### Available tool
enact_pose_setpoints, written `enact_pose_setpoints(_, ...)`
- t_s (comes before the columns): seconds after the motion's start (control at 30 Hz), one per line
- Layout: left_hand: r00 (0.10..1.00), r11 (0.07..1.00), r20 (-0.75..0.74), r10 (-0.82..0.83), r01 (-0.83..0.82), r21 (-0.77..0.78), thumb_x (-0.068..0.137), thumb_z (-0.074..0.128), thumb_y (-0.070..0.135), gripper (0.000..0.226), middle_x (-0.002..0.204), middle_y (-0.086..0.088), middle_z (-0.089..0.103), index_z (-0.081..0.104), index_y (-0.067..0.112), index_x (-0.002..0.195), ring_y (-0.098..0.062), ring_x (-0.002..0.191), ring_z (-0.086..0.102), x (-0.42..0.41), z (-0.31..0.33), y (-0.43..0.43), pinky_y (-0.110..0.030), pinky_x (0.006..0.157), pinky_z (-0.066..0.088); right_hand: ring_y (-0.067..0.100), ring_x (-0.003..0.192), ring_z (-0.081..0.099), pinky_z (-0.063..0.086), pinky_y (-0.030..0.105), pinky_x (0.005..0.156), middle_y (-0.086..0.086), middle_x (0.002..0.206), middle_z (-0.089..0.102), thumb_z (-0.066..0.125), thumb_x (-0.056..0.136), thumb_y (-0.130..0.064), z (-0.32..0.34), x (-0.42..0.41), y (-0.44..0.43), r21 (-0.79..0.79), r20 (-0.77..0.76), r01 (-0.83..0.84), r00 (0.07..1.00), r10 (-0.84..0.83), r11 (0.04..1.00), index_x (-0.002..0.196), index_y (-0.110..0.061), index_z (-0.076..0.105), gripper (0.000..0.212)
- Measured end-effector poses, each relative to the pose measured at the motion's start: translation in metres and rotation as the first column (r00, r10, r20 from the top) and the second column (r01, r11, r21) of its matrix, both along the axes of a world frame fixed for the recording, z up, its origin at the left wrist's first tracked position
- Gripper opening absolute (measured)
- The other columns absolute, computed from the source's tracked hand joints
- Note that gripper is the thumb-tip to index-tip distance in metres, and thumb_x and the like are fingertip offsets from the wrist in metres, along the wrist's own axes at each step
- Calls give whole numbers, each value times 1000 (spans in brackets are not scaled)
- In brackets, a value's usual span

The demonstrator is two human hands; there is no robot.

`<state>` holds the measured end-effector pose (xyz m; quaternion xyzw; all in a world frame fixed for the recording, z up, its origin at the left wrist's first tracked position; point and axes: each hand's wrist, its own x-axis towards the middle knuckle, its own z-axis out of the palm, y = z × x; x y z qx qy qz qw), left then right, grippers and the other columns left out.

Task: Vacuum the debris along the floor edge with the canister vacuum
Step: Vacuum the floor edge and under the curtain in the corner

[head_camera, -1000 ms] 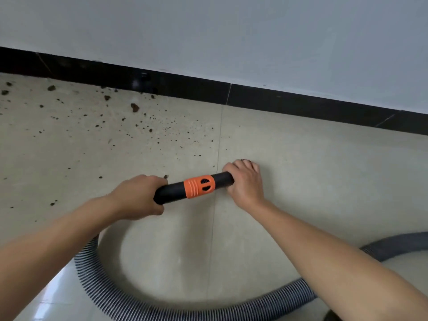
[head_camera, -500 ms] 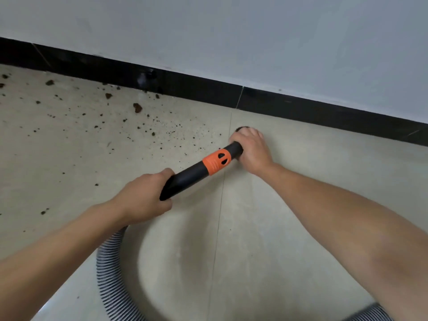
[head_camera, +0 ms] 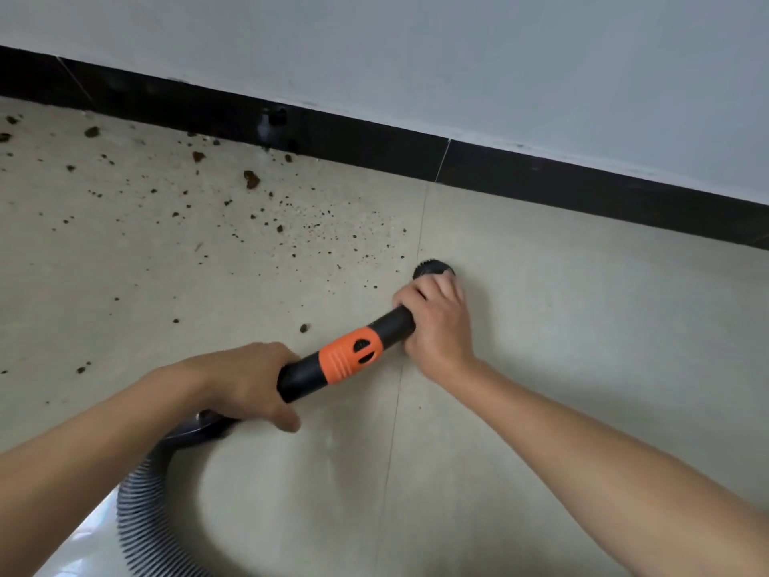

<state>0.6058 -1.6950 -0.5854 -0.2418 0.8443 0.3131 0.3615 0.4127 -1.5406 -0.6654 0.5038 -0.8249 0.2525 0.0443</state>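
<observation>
Left hand (head_camera: 249, 385): fingers curled round the rear end of the black rigid plastic vacuum tube (head_camera: 301, 374), gripping it. Right hand (head_camera: 437, 322): fingers wrapped over the tube's front end, gripping it just behind the round black bristled brush nozzle (head_camera: 432, 268).

The nozzle protrudes just beyond the right fingertips and appears to sit on the beige tiled floor (head_camera: 582, 326), though the hand hides most of the head. Between the two hands, an orange ribbed plastic collar (head_camera: 351, 355) encircles the tube. Below the left hand, the grey corrugated flexible hose (head_camera: 139, 505) leaves the tube and curves along the floor towards the person.

Brown crumbly debris (head_camera: 251, 179) is scattered beyond and to the left of both hands, reaching up to the black glossy skirting board (head_camera: 374, 147). One single crumb (head_camera: 304, 328) lies just ahead of the left hand, near the collar. The nozzle stands at the right margin of the debris, apart from the skirting. A thin grout line (head_camera: 393, 431) runs under the right hand. A pale grey painted wall (head_camera: 457, 56) rises above the skirting.
</observation>
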Motion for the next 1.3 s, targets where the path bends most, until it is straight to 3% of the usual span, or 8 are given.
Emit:
enact_pose_setpoints(0.17, 983, 995, 182, 25, -42, 88, 64, 78, 31, 27, 65, 1, 70, 58, 21, 79, -10, 57, 65, 29, 11, 0, -25, 62, 52, 25, 88, 49, 37, 39, 96, -1, 87, 58, 66, 63, -4, -1, 43, -1, 32, 26, -104, 994, 103, 994, 85, -20, 65, 27)
enact_pose_setpoints(0.37, 911, 961, -374, 172, -239, -141, 77, 68, 21, 29, 81, 1, 61, 50, 21, 99, -15, 71, 59, 10, 5, -6, -30, 64, 47, 31, 104, 49, 34, 40, 99, 4, 101, 59, 64, 77, -7, 23, -47, -62, 194, 49, -80, 996, 72, 978, 95, -20, 65, 23)
enact_pose_setpoints(0.6, 871, 939, -432, 235, -318, -129, 81, 64, 19, 32, 85, 4, 58, 47, 25, 106, -13, 71, 57, 6, 7, -19, -27, 60, 44, 26, 114, 44, 36, 38, 102, 2, 112, 56, 67, 79, -12, 29, -71, -104, 315, 25, -36, 999, 30, 948, 102, -24, 61, 28)
enact_pose_setpoints(0.7, 928, 971, -323, 188, -226, -83, 75, 73, 26, 27, 81, 7, 57, 48, 30, 85, -12, 72, 55, 20, 7, -21, -22, 60, 40, 31, 102, 50, 37, 41, 97, 4, 96, 60, 67, 69, -5, 18, -21, -71, 190, 2, -93, 996, 95, 977, 92, -19, 65, 26)
enact_pose_setpoints(0.8, 997, 994, -31, 77, -74, 80, 67, 80, 36, 32, 72, 11, 57, 51, 26, 76, -9, 64, 55, 30, 6, -10, -20, 60, 41, 28, 89, 50, 37, 41, 93, 2, 86, 58, 67, 59, -6, 7, 44, -36, 102, 12, -169, 986, 168, 980, 85, -19, 65, 30)
enact_pose_setpoints(0.93, 978, 973, 209, 15, -62, 220, 64, 78, 35, 24, 62, 2, 65, 61, 18, 66, -12, 57, 59, 37, 10, -8, -23, 65, 47, 27, 88, 52, 38, 41, 94, 0, 88, 57, 69, 58, -5, 4, 75, -25, 94, 34, -194, 981, 192, 976, 87, -20, 64, 33)
enact_pose_setpoints(1.17, 876, 919, -295, 382, -393, 26, 79, 70, 14, 17, 62, -3, 64, 55, 11, 87, -13, 48, 59, 19, 7, -24, -25, 48, 48, 29, 105, 49, 30, 42, 104, 3, 101, 59, 65, 76, -9, 18, -18, -103, 210, 26, -194, 981, 193, 958, 96, -22, 64, 24)
enact_pose_setpoints(1.3, 832, 882, -429, 350, -448, -149, 81, 66, 17, 26, 82, -5, 60, 49, 14, 100, -21, 73, 60, 14, -1, -34, -34, 64, 47, 25, 116, 44, 29, 39, 105, 2, 113, 54, 67, 80, -16, 27, -61, -152, 351, -14, -171, 982, 188, 921, 104, -28, 58, 29)
